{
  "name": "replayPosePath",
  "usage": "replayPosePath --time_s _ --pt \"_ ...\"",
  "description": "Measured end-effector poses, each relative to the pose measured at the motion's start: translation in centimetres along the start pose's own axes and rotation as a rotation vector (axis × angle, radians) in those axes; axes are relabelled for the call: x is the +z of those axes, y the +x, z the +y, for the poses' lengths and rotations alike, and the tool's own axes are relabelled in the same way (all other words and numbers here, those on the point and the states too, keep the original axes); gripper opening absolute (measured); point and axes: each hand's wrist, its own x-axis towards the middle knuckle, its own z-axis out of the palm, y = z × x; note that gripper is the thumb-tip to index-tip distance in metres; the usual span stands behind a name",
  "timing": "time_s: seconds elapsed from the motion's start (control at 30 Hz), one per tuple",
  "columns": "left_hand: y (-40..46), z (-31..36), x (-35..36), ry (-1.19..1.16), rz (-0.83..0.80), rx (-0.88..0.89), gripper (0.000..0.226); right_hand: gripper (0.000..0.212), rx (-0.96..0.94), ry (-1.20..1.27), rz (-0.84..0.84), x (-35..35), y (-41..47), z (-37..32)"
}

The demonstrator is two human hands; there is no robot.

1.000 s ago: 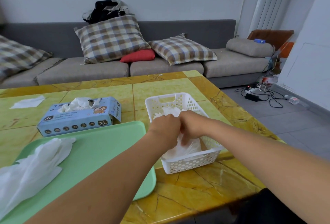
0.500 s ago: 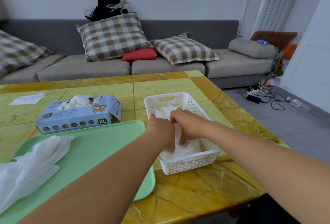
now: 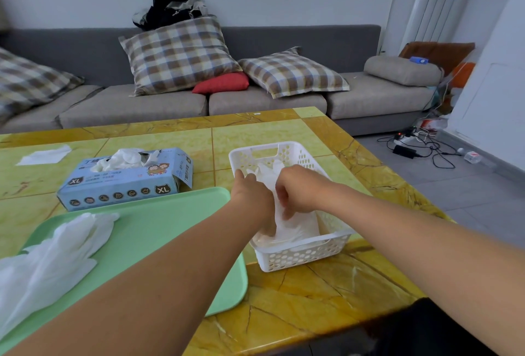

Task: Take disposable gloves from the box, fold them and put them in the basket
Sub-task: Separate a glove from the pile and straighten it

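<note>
**Folded gloves being settled into the basket**

Nearest, unfolded gloves (image 3: 48, 259) lie on a green tray (image 3: 159, 230). Beyond it, both hands have sunk lower into the white basket (image 3: 301, 256) than a second ago, so the folded gloves (image 3: 295, 228) look almost placed. The left hand (image 3: 252, 196) presses them, fingers hidden. The right hand (image 3: 301, 191) pinches them with curled fingers. Farther back, the glove box (image 3: 125, 182) sits open.
</note>
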Motion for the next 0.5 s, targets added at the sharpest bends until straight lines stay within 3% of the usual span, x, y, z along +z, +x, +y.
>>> replayPosePath --time_s 0.03,0.13,0.2,0.27,0.4,0.43,0.5 --pt "-0.1 0.0 -0.2 0.001 -0.021 -0.006 0.051 0.04 0.015 0.027 -0.065 0.1 0.0 0.0" --pt "-0.2 -0.2 -0.5 -0.025 -0.065 -0.004 0.048 0.127 0.068 0.078 -0.111 -0.4 0.3 -0.1" --pt "-0.1 -0.4 -0.3 -0.045 -0.07 0.004 0.051 0.151 0.072 0.125 -0.105 -0.5 0.5 -0.3" --pt "-0.1 -0.5 -0.1 -0.047 -0.064 0.013 0.051 0.147 0.063 0.147 -0.09 -0.2 0.7 -0.1" --pt "-0.2 -0.5 -0.3 -0.03 -0.079 0.009 0.048 0.094 0.027 0.103 0.018 0.5 -0.1 0.1" --pt "-0.2 -0.5 -0.4 -0.026 -0.089 0.006 0.05 0.094 0.015 0.072 -0.004 0.8 0.0 0.2" --pt "0.0 -0.5 -0.3 -0.008 -0.126 0.009 0.057 0.113 -0.009 -0.02 -0.128 1.0 0.4 0.0"
